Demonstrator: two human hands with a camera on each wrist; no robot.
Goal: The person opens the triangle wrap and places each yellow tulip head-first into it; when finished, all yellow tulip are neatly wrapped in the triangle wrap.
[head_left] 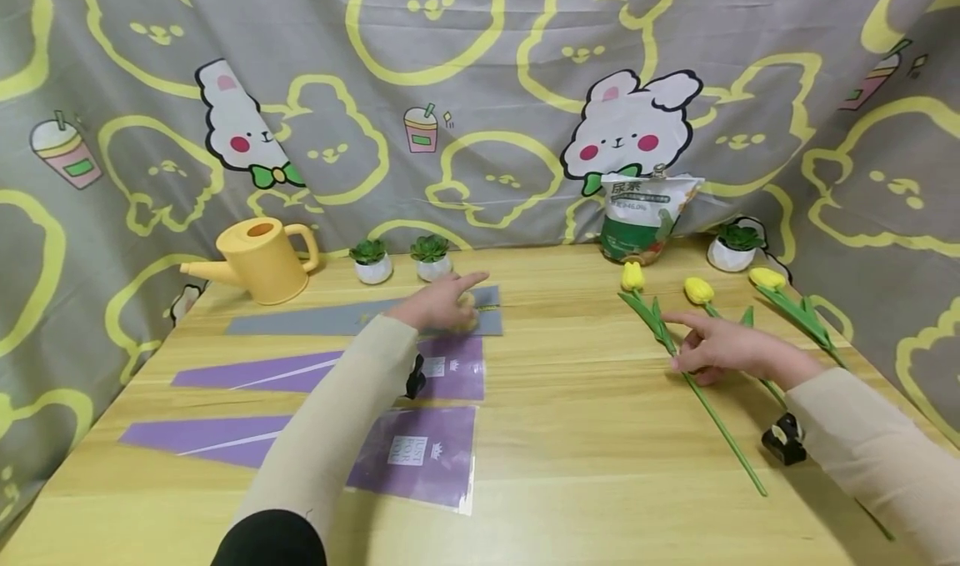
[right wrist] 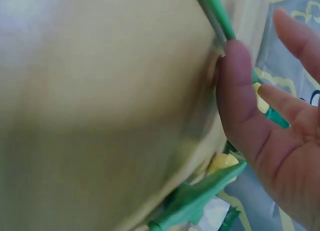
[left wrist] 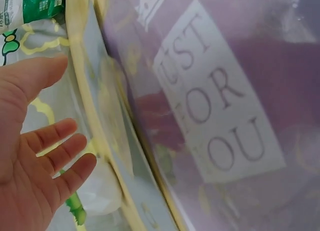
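My left hand (head_left: 441,303) is over the right part of a grey flower sleeve (head_left: 300,323), index finger pointing right. In the left wrist view its fingers (left wrist: 62,153) are spread and hold nothing. Two purple flower sleeves, the middle one (head_left: 465,374) and the near one (head_left: 450,466), lie below it, printed with white labels. At the right, my right hand (head_left: 716,349) reaches over the leftmost yellow tulip (head_left: 633,277). Its thumb (right wrist: 240,91) is at the green stem (right wrist: 214,11), with the other fingers apart from it. Two more tulips, a middle one (head_left: 699,291) and a right one (head_left: 767,279), lie alongside.
A yellow watering can (head_left: 266,262) stands at the back left, beside two small potted succulents (head_left: 372,267). Toward the back right are a green and white bag (head_left: 641,220) and another potted succulent (head_left: 731,253). A patterned curtain (head_left: 480,74) hangs behind the wooden table (head_left: 570,466).
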